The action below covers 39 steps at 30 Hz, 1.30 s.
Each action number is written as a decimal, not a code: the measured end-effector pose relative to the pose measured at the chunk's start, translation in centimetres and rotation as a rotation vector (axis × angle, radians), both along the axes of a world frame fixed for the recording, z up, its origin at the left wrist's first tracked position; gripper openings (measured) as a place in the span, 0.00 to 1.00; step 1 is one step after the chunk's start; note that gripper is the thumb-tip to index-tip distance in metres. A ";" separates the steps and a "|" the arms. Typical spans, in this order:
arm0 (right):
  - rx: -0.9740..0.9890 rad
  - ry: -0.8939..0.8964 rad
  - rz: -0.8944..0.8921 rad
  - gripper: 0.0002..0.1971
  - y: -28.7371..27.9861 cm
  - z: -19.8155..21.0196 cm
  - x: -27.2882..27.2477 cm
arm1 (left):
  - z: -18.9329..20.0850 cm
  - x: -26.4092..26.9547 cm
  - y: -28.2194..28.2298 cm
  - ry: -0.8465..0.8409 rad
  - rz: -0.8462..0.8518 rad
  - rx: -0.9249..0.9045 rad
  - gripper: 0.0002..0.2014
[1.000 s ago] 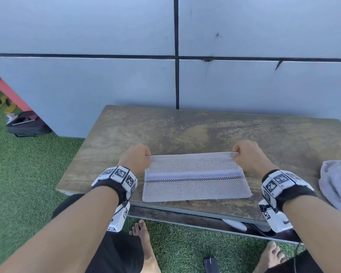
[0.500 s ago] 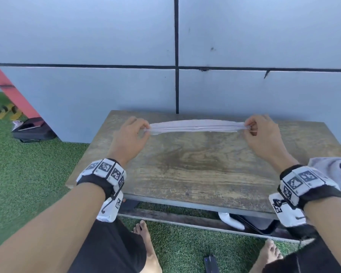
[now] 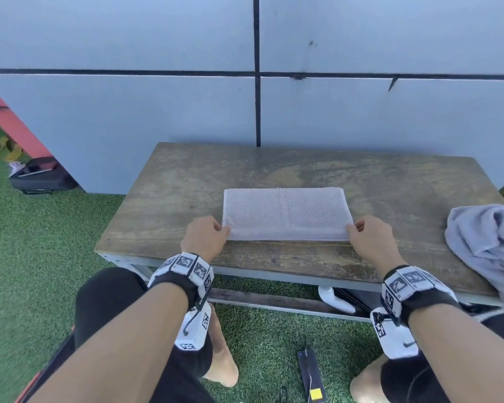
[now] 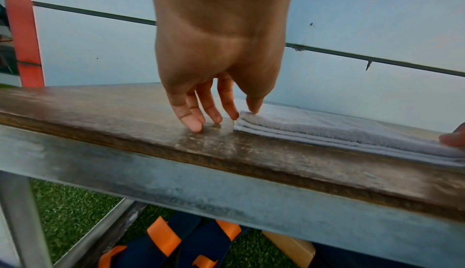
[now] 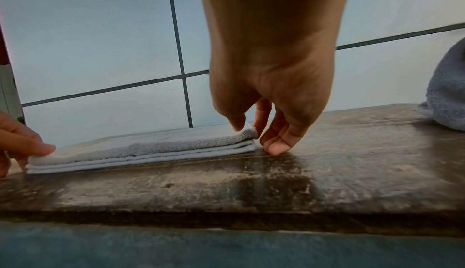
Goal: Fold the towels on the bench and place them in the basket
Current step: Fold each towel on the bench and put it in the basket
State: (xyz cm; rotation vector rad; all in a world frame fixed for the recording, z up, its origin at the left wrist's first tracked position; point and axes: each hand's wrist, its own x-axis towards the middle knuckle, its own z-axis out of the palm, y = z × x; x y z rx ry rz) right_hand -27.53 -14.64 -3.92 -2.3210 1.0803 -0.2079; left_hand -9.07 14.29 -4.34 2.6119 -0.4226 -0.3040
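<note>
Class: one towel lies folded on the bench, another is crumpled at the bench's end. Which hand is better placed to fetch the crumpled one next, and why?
Right. The right hand sits at the folded towel's right corner, nearer the crumpled towel at the bench's right end. The left hand would probably have to cross over.

An outdoor yard or play area: artificial grass [image 3: 41,257] covers the ground, a worn wooden table [image 3: 186,181] stands against a grey panelled wall [image 3: 128,112], sandals [image 4: 176,248] lie beneath.
</note>
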 end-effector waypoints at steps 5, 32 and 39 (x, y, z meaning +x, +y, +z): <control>0.047 -0.034 -0.047 0.12 -0.5 0.7 0.1 | 1.3 -0.1 -0.3 0.010 0.046 -0.039 0.18; -0.233 0.177 0.503 0.31 5.1 -4.8 9.0 | -5.0 -0.5 -11.0 -0.218 -0.549 0.170 0.34; -0.256 0.182 0.450 0.34 4.1 -4.9 8.1 | -4.9 0.0 -9.8 -0.222 -0.459 0.128 0.30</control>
